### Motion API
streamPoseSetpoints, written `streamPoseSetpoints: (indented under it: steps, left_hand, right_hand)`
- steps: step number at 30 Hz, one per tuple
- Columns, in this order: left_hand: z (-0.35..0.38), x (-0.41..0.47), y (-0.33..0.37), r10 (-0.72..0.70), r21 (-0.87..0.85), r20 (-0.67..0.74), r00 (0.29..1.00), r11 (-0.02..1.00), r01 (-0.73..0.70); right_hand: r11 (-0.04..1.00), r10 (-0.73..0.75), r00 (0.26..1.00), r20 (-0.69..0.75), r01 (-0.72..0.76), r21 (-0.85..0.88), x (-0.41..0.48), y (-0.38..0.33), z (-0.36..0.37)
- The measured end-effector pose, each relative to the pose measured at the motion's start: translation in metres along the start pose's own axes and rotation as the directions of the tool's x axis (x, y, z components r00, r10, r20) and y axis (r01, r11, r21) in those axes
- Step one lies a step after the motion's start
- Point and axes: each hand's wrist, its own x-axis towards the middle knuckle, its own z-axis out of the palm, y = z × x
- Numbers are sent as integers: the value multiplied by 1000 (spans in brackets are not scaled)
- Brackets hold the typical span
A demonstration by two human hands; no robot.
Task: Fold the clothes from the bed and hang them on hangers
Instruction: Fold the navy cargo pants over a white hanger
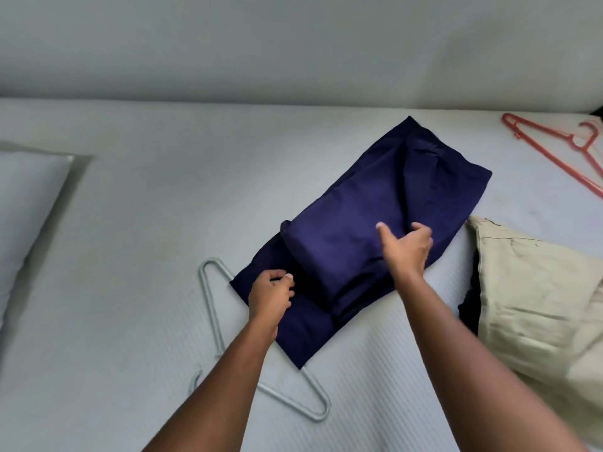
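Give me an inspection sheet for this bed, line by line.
Surface: white bed with a ribbed cover.
Job's things: navy garment, folded, lying over part of a pale hanger; red hanger at far right; beige garment at the right edge.
Clutter: pillow at left; dark cloth beneath the beige garment.
Hands: left hand pinches the navy garment's near edge; right hand grips a fold on top.
Cables: nothing seen.
Surroundings: plain wall behind the bed.

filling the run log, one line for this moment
folding; left hand pinches navy garment edge; right hand grips its fold; pale hanger partly under it
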Motion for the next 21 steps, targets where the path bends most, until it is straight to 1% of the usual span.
streamPoseSetpoints:
  steps: [1,2,4,5,6,8,9,10,11,12,13,14,15,16,17,18,19,20,21]
  left_hand:
    - [-4,-4,-4,1,24,2,1000,1000,-1]
    - [-7,-7,-7,4,41,4,1000,999,-4]
    - [-16,-13,-16,-5,60,1,1000,998,5]
    - [-20,-15,-19,-14,60,4,1000,998,14]
    - [-27,-18,-24,-23,59,0,1000,998,23]
    - [-35,-23,-28,-30,38,-3,1000,999,30]
    - [-36,-26,-30,-25,15,-9,1000,1000,26]
    - [-46,-30,-30,-13,-24,-39,999,1000,12]
    - [-49,-35,-29,13,-26,-78,997,1000,-15]
    - [-53,-38,-30,52,15,-151,987,999,-50]
    - [-61,-43,-32,101,98,-257,961,992,-78]
    - [-73,-48,-38,157,200,-371,915,976,-86]
    - [-82,-53,-45,223,303,-455,862,949,-85]
    - [-93,-56,-54,277,387,-501,820,919,-74]
    - [-101,-58,-63,306,461,-508,805,886,-45]
    - [-107,-59,-71,307,537,-484,819,843,1]
    - [-113,-59,-80,293,613,-440,849,789,45]
    - [-116,-59,-86,282,687,-387,878,723,71]
    - [-119,-59,-93,274,746,-339,900,661,80]
  right_hand:
    - [995,102,994,-47,-102,-4,13,-5,5]
    - [985,168,981,-96,-170,-17,27,-6,7]
    - [974,214,965,-152,-222,-38,44,-3,6]
    - [977,199,969,-149,-208,-46,47,-1,3]
    - [985,156,980,-128,-163,-50,46,1,1]
    - [998,9,995,-98,-15,-69,36,2,-3]
    - [993,-92,992,-91,85,-80,27,1,-7]
    - [971,-230,970,-77,223,-88,9,-7,-5]
    - [925,-375,924,-71,368,-94,-10,-9,-10]
    - [848,-528,848,-54,523,-85,-31,-10,-13]
    - [734,-677,736,-5,675,-74,-56,-10,-13]
    - [619,-781,620,78,784,-42,-83,-7,-11]
    - [530,-835,523,173,848,-7,-108,0,-10]
    - [466,-855,439,276,884,37,-131,10,-6]
    - [409,-857,355,373,909,74,-149,22,-2]
    - [365,-843,283,458,925,102,-164,36,2]
    - [333,-815,228,533,937,109,-176,51,8]
    - [312,-783,197,590,945,99,-185,64,12]
    - [308,-748,196,634,949,70,-193,75,15]
